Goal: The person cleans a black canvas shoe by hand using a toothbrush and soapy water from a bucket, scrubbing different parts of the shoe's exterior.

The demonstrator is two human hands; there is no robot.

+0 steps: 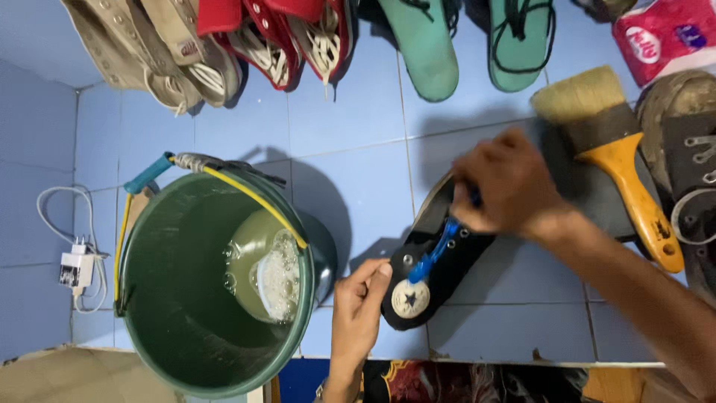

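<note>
Here, beside the green bucket [195, 298] of soapy water, your left hand [359, 310] pinches the heel of the black high-top sneaker [436, 257] lying on the blue floor tiles [358, 112]; keep that hold firm. Your right hand [511, 185], closed on the blue toothbrush [436, 250], should scrub in short strokes.

A black high-top shoe [440, 257] with a round white star patch lies on its side on the blue tiled floor beside the green bucket, and a small blue brush [436, 250] rests against its side
</note>
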